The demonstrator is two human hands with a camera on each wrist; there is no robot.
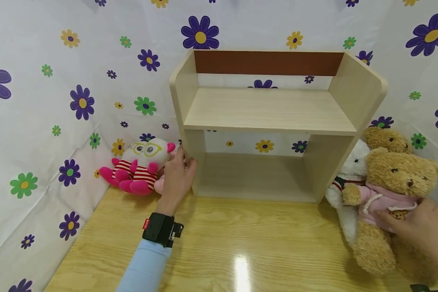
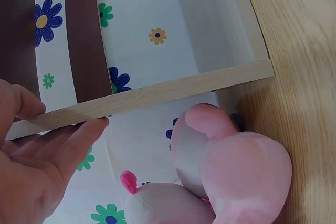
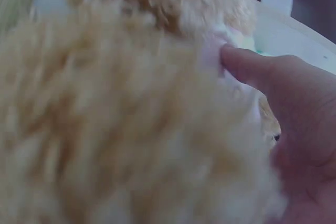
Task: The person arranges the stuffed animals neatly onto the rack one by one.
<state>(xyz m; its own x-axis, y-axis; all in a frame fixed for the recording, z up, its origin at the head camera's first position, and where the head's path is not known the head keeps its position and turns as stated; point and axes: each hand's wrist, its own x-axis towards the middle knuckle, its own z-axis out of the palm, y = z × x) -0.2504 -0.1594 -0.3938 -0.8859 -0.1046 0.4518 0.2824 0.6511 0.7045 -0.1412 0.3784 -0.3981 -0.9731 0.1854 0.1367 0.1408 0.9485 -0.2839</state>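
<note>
My left hand is at the left side panel of a pale wooden shelf. In the left wrist view the thumb lies on one face of the panel's edge and the fingers on the other, pinching it. On the right, my right hand grips a tan teddy bear in a pink hoodie by its body. Its thumb presses the hoodie front in the right wrist view, where blurred tan fur fills much of the frame. A white plush toy and another tan bear are behind that bear.
Left of the shelf sits a plush toy with yellow glasses and red stripes. A pink plush toy lies close by the panel. The wooden table meets a flower-printed cloth at the back and sides.
</note>
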